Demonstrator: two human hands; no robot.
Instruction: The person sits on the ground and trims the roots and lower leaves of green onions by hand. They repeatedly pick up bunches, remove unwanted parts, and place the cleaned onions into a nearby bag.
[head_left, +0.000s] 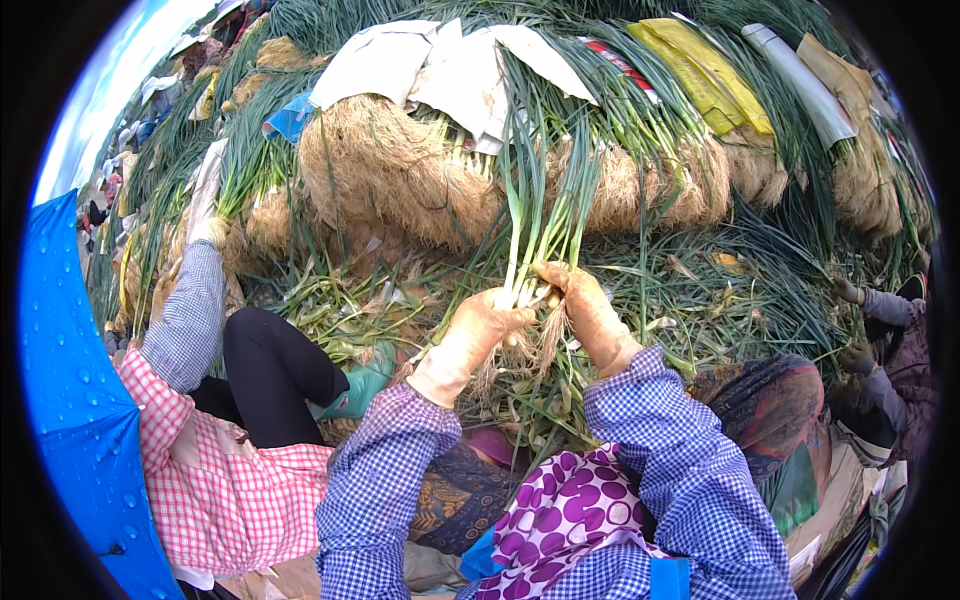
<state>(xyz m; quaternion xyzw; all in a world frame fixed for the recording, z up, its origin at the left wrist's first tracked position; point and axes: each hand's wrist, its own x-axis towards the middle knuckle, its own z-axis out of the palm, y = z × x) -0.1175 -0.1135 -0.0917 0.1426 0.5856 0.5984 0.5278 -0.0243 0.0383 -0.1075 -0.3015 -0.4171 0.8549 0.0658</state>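
Gloved in a stained, tan rubber-like glove, my left hand (474, 330) grips a small bunch of green onions (551, 217) near the white stem bases. My right hand (585, 304), in a similar glove, closes on the same bunch from the other side, its fingers close to the left ones. The green leaves point away from me, and the stringy pale roots (553, 337) hang between the two hands. Just beyond the leaf tips lies a long row of stacked green onions with their brown root masses (405, 172) facing me.
White sheets (375, 64) and a yellow sack (701, 71) cover parts of the row. Loose leaves (712, 300) litter the ground. A co-worker in a pink checked shirt (232, 487) sits left beside a blue umbrella (82, 405); another person's gloved hand (855, 358) is at right.
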